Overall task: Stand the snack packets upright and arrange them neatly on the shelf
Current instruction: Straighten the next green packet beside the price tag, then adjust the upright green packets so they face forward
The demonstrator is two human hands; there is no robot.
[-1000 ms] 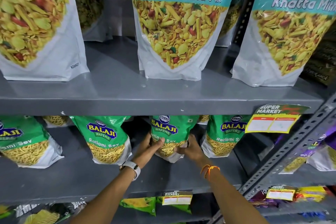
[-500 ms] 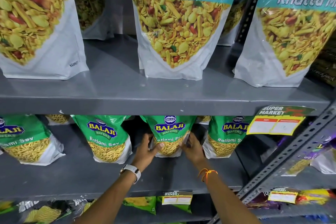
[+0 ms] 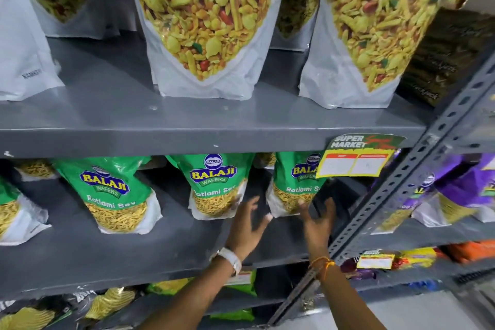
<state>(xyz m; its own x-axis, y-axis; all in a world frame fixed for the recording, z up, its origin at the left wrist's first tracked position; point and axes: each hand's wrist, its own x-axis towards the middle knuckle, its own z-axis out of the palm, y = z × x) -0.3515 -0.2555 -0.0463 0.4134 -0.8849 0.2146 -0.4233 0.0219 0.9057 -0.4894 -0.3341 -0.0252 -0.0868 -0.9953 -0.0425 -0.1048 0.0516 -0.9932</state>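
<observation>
Closest to us, low in the middle of the frame, were our two bare forearms reaching up into the rack. The left hand point(image 3: 247, 225), with a white wristwatch point(image 3: 231, 258) on it, was spread open with the fingers apart, holding nothing, in the gap between two packets. The right hand point(image 3: 318, 218), with an orange thread band point(image 3: 322, 266) on the wrist, was open too, its fingertips right at the lower right corner of a packet, but it's blurry so we couldn't tell if they actually touched it.

That one was the right-hand green plastic Balaji Ratlami Sev packet point(image 3: 293, 187), standing upright just right of centre on the grey metal middle shelf point(image 3: 88, 252). To the left of it stood the centre green Ratlami Sev packet point(image 3: 215, 185), also upright, and further left another green Ratlami Sev packet point(image 3: 117, 195), leaning a bit. They sat well apart from each other, and more of them showed behind.

A yellow and green "Super Market" paper price tag point(image 3: 359, 157) hung off the edge of the grey upper shelf point(image 3: 187, 139), covering part of the right packet. A grey perforated metal upright point(image 3: 417, 163) ran diagonally at the right, with purple snack packets point(image 3: 460, 182) past it.

Up top, further back, stood big white and teal Khatta Mitha Mix pouches point(image 3: 211, 27), all upright.
</observation>
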